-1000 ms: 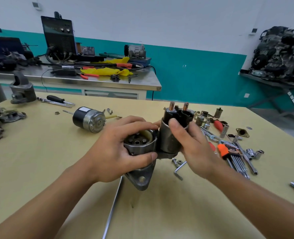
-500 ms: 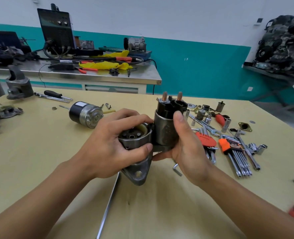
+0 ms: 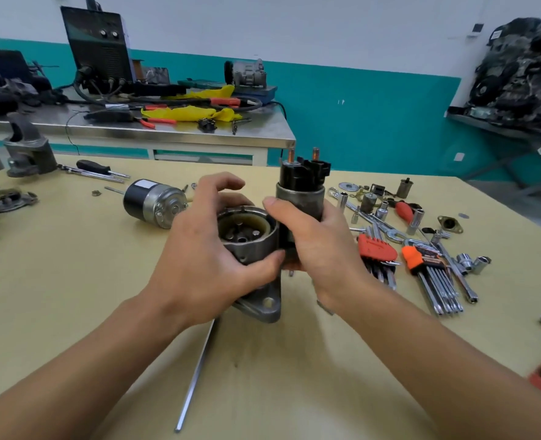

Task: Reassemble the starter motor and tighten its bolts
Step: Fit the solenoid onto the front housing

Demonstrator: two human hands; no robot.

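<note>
While the right hand [image 3: 320,246] wraps its fingers and thumb firmly round the solenoid [image 3: 297,198], the left hand [image 3: 199,258] clasps the drive housing [image 3: 247,239], thumb pressed to its wall, upper fingers loosely curled above the rim. Both parts sit side by side, touching, over the table [image 3: 72,296]. Seating the solenoid looks current; next probably needs the motor body [image 3: 155,203], lying apart behind.

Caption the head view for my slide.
Left hand grips the starter housing, right hand the solenoid; the motor body lies on the table.
</note>
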